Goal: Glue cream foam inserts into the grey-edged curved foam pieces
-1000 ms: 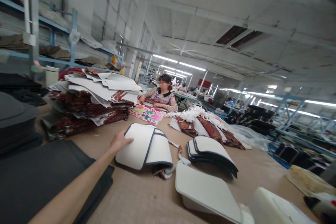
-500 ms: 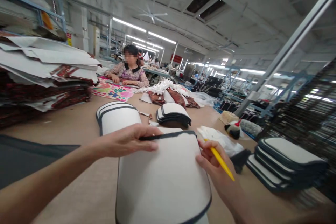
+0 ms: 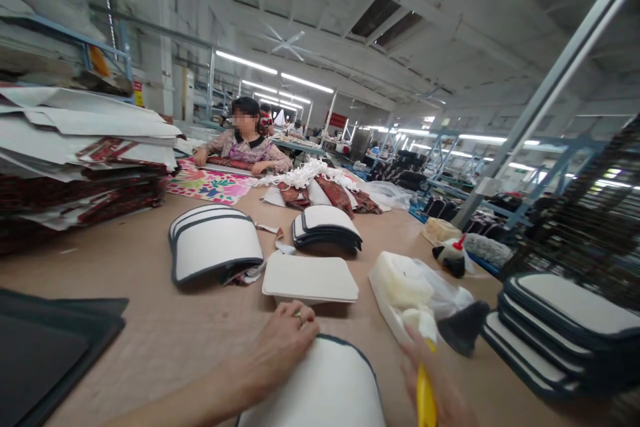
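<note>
Lower in view than half a second ago, the white panel (image 3: pixel 330 390) is now lying nearest the wearer at the near side of the worktop (image 3: pixel 150 333), its bottom part running out of view, and the right hand (image 3: pixel 444 381) is showing off to its right instead of holding its edge. That panel is looking matte and off-white, and a narrow dark blue-grey binding is following its curved top and right rim, with a rounded corner joining the two. The left hand (image 3: pixel 287 343), a ring (image 3: pixel 298 314) showing on one finger, is resting over the upper left edge with its fingers bent and close together; whether it is pinching the panel or only pressing on it, the view is not letting me tell. Blurred, the right hand is gripping a yellow tool (image 3: pixel 426 393), which is pointing up toward a white container (image 3: pixel 383 307). Just beyond the left hand, a pale board (image 3: pixel 310 277) is sitting, and behind it similar bound panels are bowing in a left stack (image 3: pixel 215 247) and a middle stack (image 3: pixel 325 221). Further right, a taller stack (image 3: pixel 570 307) is standing beside a black piece (image 3: pixel 465 327). Across the worktop, a co-worker (image 3: pixel 245 143) is leaning over a pink floral sheet (image 3: pixel 213 185)
</note>
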Motion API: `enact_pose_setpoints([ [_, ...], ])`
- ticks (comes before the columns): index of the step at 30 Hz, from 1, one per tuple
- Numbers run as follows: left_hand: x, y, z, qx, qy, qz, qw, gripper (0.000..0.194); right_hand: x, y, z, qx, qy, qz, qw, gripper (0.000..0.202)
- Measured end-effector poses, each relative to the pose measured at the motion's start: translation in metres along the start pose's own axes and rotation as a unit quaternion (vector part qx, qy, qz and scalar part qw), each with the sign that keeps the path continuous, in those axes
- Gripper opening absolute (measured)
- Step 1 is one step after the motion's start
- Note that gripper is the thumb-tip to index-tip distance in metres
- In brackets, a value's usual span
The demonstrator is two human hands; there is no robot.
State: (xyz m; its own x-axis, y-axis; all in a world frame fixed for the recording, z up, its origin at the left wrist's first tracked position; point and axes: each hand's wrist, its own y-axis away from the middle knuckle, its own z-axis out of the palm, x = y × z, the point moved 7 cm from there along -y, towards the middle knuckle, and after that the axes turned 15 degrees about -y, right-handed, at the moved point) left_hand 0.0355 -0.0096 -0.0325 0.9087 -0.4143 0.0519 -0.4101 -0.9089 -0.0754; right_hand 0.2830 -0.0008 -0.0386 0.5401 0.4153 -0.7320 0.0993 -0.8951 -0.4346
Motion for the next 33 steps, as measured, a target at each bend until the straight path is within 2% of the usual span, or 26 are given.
enact_pose_setpoints([
  [3, -0.034, -0.018, 0.001, 0.032, -0.056, -0.053, 0.997, 0.040, -0.025, -0.053, -0.004, -0.029, -0.014, 0.054, 0.998, 0.052],
  [5, -0.057, -0.028, 0.014, 0.015, -0.078, -0.077, 0.994, 0.042, -0.050, -0.089, 0.014, -0.052, -0.080, 0.056, 0.994, 0.049],
  [7, -0.070, -0.034, 0.033, -0.009, -0.085, -0.072, 0.994, 0.041, -0.072, -0.121, 0.052, -0.097, -0.188, 0.048, 0.976, 0.046],
  [9, -0.075, -0.036, 0.047, -0.016, -0.088, -0.062, 0.994, 0.042, -0.081, -0.146, 0.101, -0.141, -0.274, 0.053, 0.950, 0.042],
  [13, -0.072, -0.036, 0.051, -0.012, -0.088, -0.054, 0.995, 0.038, -0.075, -0.180, 0.191, -0.189, -0.290, 0.056, 0.936, 0.029],
  [16, -0.071, -0.038, 0.046, -0.027, -0.091, -0.045, 0.994, 0.033, -0.073, -0.190, 0.234, -0.231, -0.284, 0.048, 0.929, 0.023],
  [18, -0.072, -0.040, 0.044, -0.033, -0.099, -0.048, 0.993, 0.031, -0.073, -0.193, 0.249, -0.256, -0.276, 0.044, 0.925, 0.022],
  [21, -0.073, -0.040, 0.044, -0.023, -0.112, -0.052, 0.992, 0.032, -0.066, -0.197, 0.248, -0.273, -0.252, 0.039, 0.928, 0.019],
  [23, -0.073, -0.040, 0.049, -0.016, -0.120, -0.048, 0.991, 0.035, -0.052, -0.202, 0.232, -0.266, -0.225, 0.040, 0.937, 0.018],
  [26, -0.074, -0.040, 0.058, -0.004, -0.130, -0.048, 0.990, 0.037, -0.020, -0.215, 0.186, -0.228, -0.173, 0.049, 0.957, 0.015],
  [29, -0.075, -0.042, 0.059, 0.017, -0.120, -0.041, 0.992, 0.035, 0.006, -0.226, 0.134, -0.177, -0.123, 0.060, 0.975, 0.013],
  [31, -0.078, -0.043, 0.052, 0.018, -0.090, -0.032, 0.995, 0.029, 0.009, -0.228, 0.108, -0.150, -0.103, 0.064, 0.981, 0.013],
  [33, -0.089, -0.046, 0.039, 0.017, 0.008, -0.035, 0.999, 0.024, 0.000, -0.223, 0.097, -0.141, -0.102, 0.062, 0.983, 0.015],
])
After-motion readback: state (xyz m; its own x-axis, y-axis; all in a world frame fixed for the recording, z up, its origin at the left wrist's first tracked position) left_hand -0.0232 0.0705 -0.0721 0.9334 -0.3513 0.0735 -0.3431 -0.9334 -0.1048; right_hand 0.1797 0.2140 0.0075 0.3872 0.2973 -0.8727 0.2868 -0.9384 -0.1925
